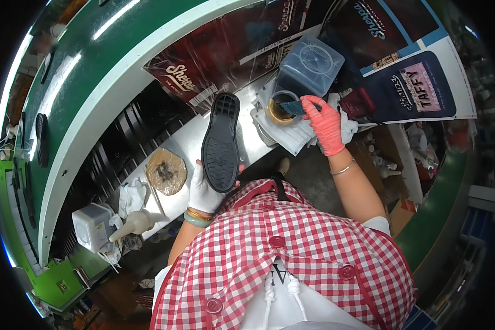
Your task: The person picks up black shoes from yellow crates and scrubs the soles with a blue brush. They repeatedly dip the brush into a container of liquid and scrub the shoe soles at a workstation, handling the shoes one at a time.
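My left hand, in a white glove, holds a black shoe sole by its lower end. The sole stands out lengthwise from the hand, with its patterned face in view. To the right, my right hand wears a red-orange glove and is closed on a dark, flat-handled brush. The brush's far end dips into a small tan-rimmed cup, where its tip is hidden.
A clear blue-tinted plastic container stands behind the cup. On the metal work surface lies a brown wrapped disc. A white canister and a nozzle bottle stand at left, beside a green conveyor. Printed sheets line the back.
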Demonstrator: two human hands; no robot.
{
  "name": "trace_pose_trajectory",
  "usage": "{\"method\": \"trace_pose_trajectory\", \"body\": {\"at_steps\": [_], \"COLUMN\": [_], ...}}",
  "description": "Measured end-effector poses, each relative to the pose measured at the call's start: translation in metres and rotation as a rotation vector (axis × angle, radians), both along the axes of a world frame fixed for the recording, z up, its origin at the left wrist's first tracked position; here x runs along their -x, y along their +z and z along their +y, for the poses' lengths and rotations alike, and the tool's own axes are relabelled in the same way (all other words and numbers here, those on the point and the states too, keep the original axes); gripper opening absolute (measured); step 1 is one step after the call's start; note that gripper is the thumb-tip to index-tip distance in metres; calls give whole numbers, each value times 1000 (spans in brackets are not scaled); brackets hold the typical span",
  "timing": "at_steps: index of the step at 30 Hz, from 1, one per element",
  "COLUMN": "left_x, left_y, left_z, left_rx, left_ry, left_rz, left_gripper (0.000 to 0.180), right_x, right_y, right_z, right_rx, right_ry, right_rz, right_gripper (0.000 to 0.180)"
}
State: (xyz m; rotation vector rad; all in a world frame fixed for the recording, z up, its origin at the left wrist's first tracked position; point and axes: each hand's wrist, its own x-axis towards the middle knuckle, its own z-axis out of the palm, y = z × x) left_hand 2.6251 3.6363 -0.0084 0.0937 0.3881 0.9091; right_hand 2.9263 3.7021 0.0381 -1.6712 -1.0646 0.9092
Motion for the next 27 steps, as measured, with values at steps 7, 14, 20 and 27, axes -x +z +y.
{"method": "trace_pose_trajectory", "body": {"at_steps": [7,14,20,27], "left_x": [-1,0,0,0], "left_y": [-6,-18,-24,-18], "left_z": [-3,-5,-7,-12], "left_rx": [40,76,96,40], "left_ry": [9,30,49,79], "left_rz": [-42,-58,-61,-150], "left_gripper": [59,58,59,60], "right_x": [0,-5,-14,31], "right_y": [-22,-24,-35,-15], "right_z": [3,6,5,-27], "right_rx": [39,50,92,60], "right_ry": [29,24,51,69], "right_rz": [31,66,138,656], "right_gripper": [26,23,26,23]}}
